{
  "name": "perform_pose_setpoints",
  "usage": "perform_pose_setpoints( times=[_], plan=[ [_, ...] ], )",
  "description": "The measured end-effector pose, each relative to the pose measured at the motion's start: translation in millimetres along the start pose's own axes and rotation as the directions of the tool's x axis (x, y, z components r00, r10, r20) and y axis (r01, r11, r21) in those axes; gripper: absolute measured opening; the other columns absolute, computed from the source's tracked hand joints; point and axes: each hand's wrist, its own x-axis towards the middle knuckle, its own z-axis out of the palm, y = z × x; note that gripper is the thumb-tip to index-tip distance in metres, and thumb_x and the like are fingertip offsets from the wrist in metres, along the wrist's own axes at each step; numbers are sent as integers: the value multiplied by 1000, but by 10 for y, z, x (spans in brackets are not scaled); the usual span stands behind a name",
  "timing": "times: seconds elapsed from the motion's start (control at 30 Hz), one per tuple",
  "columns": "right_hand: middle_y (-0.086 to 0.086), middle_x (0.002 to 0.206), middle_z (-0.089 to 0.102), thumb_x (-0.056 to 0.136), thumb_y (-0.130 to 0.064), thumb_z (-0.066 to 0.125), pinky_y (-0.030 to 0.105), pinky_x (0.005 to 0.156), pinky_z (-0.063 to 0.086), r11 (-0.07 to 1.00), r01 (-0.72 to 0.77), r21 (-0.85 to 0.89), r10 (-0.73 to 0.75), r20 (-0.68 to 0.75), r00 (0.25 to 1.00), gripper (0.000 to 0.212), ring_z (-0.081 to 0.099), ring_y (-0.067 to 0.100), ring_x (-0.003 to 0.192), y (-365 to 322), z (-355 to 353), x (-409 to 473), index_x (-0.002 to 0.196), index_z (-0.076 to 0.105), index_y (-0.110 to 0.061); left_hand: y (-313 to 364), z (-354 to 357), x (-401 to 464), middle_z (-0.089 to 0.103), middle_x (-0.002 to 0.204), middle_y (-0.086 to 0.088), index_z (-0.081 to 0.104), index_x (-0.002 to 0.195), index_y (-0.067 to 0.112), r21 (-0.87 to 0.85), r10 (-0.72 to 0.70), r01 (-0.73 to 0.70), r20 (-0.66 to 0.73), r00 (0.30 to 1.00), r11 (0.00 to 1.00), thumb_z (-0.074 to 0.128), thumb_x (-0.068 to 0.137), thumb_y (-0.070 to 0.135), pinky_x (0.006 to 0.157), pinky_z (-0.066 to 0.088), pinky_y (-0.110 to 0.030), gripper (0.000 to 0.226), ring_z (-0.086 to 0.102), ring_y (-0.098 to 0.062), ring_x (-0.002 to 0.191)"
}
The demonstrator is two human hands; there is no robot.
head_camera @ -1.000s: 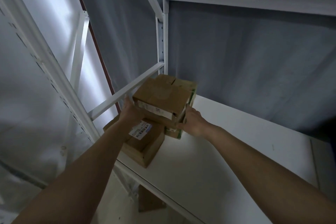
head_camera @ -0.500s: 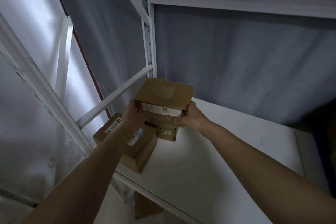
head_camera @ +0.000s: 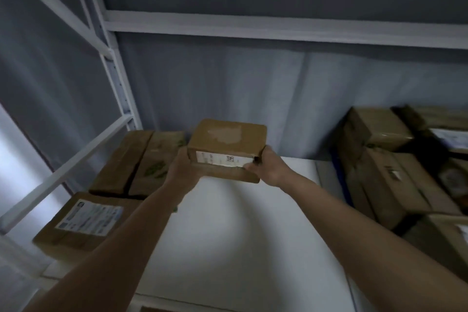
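Cardboard box (head_camera: pixel 226 151): gripped at both ends by left hand (head_camera: pixel 182 172) and right hand (head_camera: pixel 269 169), held above white shelf (head_camera: pixel 243 235). Not yet set down; placement among stored cartons (head_camera: pixel 136 162) remains.

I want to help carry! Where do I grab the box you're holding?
By its two short ends, a hand from each side, like the left hand and right hand: the box is wide, flat-ended, so squeezing should hold it.
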Motion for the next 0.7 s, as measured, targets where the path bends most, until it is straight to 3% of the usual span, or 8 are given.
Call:
perform_pose_setpoints(
  times=[0.07,0.13,0.2,0.3,0.4,0.53,0.6,0.7],
  plan=[
    [0,86,51,87,-17,60,21,60,43,1000,-17,-4,17,-55,998,33,51,15,78,124,-220,-80,115,45,-6,168,220,-23,66,85,-4,60,87,2,-25,31,-30,39,999,999,71,70,10,64,56,-19,22,65,-25,79],
    [3,91,54,87,-15,58,25,68,46,1000,-16,-2,16,-89,996,32,53,17,82,208,-427,-188,116,49,-4,288,405,-42,69,96,-1,60,102,9,-42,49,-45,81,996,998,78,55,23,77,59,-37,52,67,-23,87],
    [3,106,59,88,-21,58,30,82,49,1000,-24,6,24,-95,995,37,58,20,97,292,-624,-305,122,47,-10,362,573,-47,68,106,-1,53,112,13,-73,54,-46,115,992,996,74,54,19,87,55,-45,62,65,-23,96],
    [5,125,54,95,-28,53,28,92,42,997,-59,-43,53,-126,991,45,52,23,116,355,-918,-541,134,37,-12,619,796,-169,66,110,-2,51,110,18,-101,60,-45,148,987,994,72,62,9,92,52,-44,54,64,-22,101],
    [9,130,51,100,-30,44,25,86,36,994,-78,-75,64,-176,982,44,50,23,115,431,-1202,-763,136,33,-7,850,1034,-256,63,108,0,52,110,17,-136,89,-68,159,983,988,70,77,3,87,51,-35,40,61,-19,99],
    [13,133,50,101,-45,34,27,83,34,984,-142,-111,114,-223,968,55,49,27,121,568,-1514,-965,135,33,-2,1115,1295,-319,68,109,5,59,114,20,-201,144,-100,219,965,975,74,73,39,82,51,-30,47,65,-12,97],
    [12,140,45,97,-53,35,31,93,38,988,-133,-78,107,-280,954,64,46,28,125,633,-1664,-1052,139,31,-4,1259,1430,-367,68,109,5,60,112,24,-271,140,-77,220,965,960,69,70,56,81,50,-31,54,65,-13,98],
    [5,158,14,92,-60,41,41,112,26,995,-89,-51,66,-335,940,76,25,26,141,759,-1873,-1179,147,26,-9,1511,1625,-488,62,110,10,48,110,30,-419,80,13,202,976,908,62,83,56,90,48,-44,40,60,-16,102]
  ],
)
